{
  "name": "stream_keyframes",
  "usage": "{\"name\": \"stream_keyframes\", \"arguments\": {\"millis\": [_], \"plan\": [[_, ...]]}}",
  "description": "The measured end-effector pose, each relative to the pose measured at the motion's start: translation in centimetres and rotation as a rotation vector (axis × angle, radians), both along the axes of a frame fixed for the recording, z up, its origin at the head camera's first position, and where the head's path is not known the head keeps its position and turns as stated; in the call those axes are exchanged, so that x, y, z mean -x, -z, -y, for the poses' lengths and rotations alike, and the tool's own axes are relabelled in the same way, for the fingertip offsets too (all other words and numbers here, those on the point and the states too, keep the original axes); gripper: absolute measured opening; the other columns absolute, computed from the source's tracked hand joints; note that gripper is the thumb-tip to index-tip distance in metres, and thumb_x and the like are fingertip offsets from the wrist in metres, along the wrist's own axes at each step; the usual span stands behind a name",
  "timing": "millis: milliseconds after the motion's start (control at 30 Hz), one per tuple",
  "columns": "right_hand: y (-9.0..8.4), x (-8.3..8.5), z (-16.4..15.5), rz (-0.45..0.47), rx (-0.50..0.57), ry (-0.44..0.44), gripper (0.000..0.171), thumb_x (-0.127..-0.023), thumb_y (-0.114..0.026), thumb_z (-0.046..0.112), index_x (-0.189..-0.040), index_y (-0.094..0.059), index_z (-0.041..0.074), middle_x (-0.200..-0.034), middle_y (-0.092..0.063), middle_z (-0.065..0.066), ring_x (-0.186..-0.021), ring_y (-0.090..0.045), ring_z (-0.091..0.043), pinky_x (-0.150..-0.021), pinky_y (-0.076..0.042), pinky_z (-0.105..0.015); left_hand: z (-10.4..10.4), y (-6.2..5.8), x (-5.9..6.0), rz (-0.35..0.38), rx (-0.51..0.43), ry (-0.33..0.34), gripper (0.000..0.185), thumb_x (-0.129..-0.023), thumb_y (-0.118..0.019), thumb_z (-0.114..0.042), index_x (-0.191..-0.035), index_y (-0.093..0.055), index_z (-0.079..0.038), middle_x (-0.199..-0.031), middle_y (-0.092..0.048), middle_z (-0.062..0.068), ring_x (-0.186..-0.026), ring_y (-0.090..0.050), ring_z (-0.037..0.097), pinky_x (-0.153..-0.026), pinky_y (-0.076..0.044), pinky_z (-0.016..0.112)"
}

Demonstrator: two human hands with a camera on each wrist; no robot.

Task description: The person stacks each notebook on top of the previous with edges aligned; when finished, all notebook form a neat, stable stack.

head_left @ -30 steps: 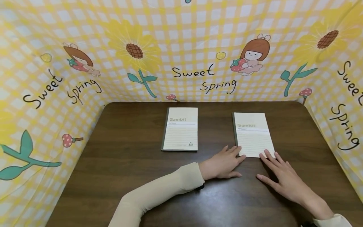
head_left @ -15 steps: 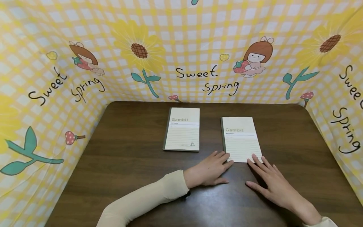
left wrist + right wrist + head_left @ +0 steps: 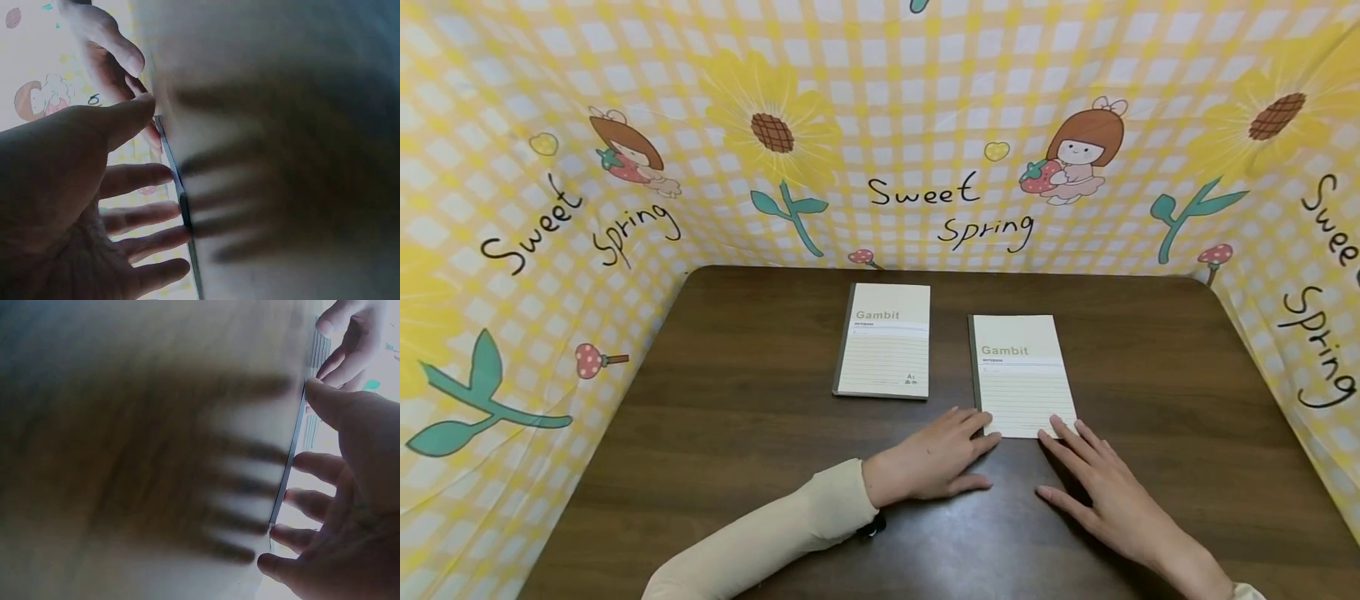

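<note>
Notebooks lie on the table [image 3: 737, 467]: the left notebook [image 3: 884, 352] as landmark, the right notebook [image 3: 1022, 375] just right of it, apart. Left hand [image 3: 934, 457] and right hand [image 3: 1108, 492], fingers straight and spread, touch its near corners. Even fingertip pressure at both corners should slide it square alongside the left one.

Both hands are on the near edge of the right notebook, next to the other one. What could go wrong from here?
1. The right notebook sits slightly skewed; pushing on could jam it against the left notebook and shift that one.
2. The left hand and right hand touch only its near edge with straight fingers, so it could slip or twist.
</note>
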State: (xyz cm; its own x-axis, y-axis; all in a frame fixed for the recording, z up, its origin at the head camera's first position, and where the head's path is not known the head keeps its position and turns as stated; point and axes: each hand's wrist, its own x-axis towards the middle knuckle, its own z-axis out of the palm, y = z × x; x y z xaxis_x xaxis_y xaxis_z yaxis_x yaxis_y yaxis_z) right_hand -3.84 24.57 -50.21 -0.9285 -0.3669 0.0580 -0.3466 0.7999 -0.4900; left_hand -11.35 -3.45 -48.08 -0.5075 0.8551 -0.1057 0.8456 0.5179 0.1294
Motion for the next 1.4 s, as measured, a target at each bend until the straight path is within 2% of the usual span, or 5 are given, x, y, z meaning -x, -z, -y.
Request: {"name": "stream_keyframes", "arguments": {"millis": [367, 533, 767, 1100, 1400], "plan": [[-0.6, 2.0, -0.6, -0.175, 0.237, 0.16, 0.061, -0.092, -0.081, 0.015, -0.146, -0.056, 0.0, -0.142, -0.061, -0.019, -0.124, -0.06, -0.036, -0.102, -0.029, 0.004, -1.2, 0.6, 0.7, 0.393, -0.527, -0.43, 0.068, -0.105, -0.061, -0.043, -0.161, -0.039, -0.013, -0.163, -0.041, 0.022, -0.146, -0.048, 0.035, -0.117, -0.046, 0.049], [-1.3, 2.9, -1.2, -0.021, 0.352, 0.277, 0.06, -0.099, -0.074, 0.017, -0.15, -0.05, -0.001, -0.143, -0.06, -0.027, -0.117, -0.069, -0.037, -0.086, -0.044, 0.001, -1.6, 0.4, 1.1, 0.556, -0.681, -0.577, 0.067, -0.103, -0.065, -0.035, -0.159, -0.041, -0.008, -0.154, -0.053, 0.019, -0.125, -0.065, 0.033, -0.096, -0.059, 0.035], [-1.7, 3.5, -1.9, 0.316, 0.592, 0.37, 0.067, -0.106, -0.062, 0.026, -0.159, -0.033, -0.005, -0.152, -0.05, -0.035, -0.103, -0.057, 0.02, -0.084, -0.055, -0.01, -2.2, 0.4, 1.3, 0.801, -0.882, -0.76, 0.069, -0.102, -0.067, -0.032, -0.161, -0.038, -0.01, -0.151, -0.054, 0.024, -0.135, -0.058, 0.041, -0.107, -0.053, 0.051], [-1.5, 4.5, -2.2, 0.509, 0.807, 0.427, 0.07, -0.105, -0.064, 0.018, -0.158, -0.03, -0.011, -0.125, -0.068, -0.001, -0.101, -0.067, 0.008, -0.086, -0.06, -0.02, -2.4, 0.6, 1.8, 1.072, -1.121, -0.907, 0.072, -0.1, -0.07, -0.022, -0.161, -0.035, -0.005, -0.148, -0.055, 0.026, -0.132, -0.061, 0.037, -0.105, -0.056, 0.047], [-1.3, 4.7, -2.6, 0.636, 0.819, 0.448, 0.07, -0.102, -0.066, 0.011, -0.158, -0.03, -0.011, -0.106, -0.062, 0.009, -0.092, -0.065, 0.003, -0.08, -0.06, -0.021, -2.5, 0.5, 1.4, 1.104, -1.105, -0.913, 0.068, -0.097, -0.069, -0.003, -0.158, -0.039, 0.001, -0.133, -0.057, 0.022, -0.104, -0.066, 0.021, -0.083, -0.062, 0.036]]}}
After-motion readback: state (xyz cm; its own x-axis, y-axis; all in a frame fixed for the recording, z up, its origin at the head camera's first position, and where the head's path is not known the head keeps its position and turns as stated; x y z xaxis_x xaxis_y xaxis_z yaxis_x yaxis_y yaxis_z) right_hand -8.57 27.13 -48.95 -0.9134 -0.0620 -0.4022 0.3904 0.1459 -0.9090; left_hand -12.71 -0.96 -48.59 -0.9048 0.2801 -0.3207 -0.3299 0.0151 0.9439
